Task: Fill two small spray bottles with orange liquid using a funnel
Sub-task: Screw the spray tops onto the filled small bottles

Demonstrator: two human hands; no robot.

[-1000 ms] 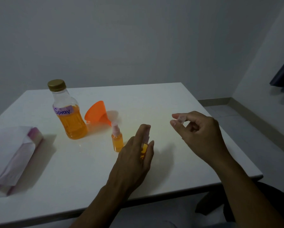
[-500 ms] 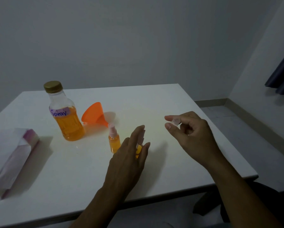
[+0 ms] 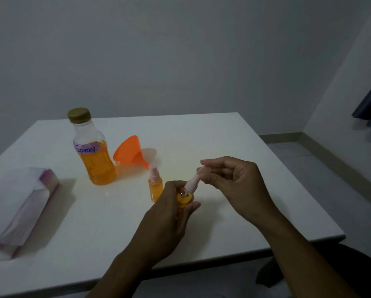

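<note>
**Last cap went on as second spray bottle neared completion**

The left hand (image 3: 169, 208) was closed around the body of a small spray bottle (image 3: 184, 200) filled with orange liquid, holding it tilted just above the worktop (image 3: 223, 147). The right hand (image 3: 234, 181) pinched a small clear cap (image 3: 202, 172) between thumb and fingertips, its grip shut on the cap and pressed to the tip of the bottle's pink spray head (image 3: 192, 182). Whether the cap was fully seated could not be told.

Just beside the left hand stood the other spray bottle (image 3: 155, 186), upright, filled and topped with its own pink head. Behind it lay the orange funnel (image 3: 129, 150) on its side, and next to that the large supply bottle (image 3: 93, 151), labelled "Spray", about half full and with its gold lid on. A tissue pack (image 3: 27, 205) sat well apart at the left edge.

Judging by both small bottles holding liquid, the filling looked done and only capping remained. The risk lay in the angle: with the bottle tilted, a cap pushed on crooked could slip off the nozzle and roll across the worktop, or pressure on the head could fire a squirt of liquid. A few drops appeared to glisten on the surface near the supply bottle, which could make a set-down bottle slide.
</note>
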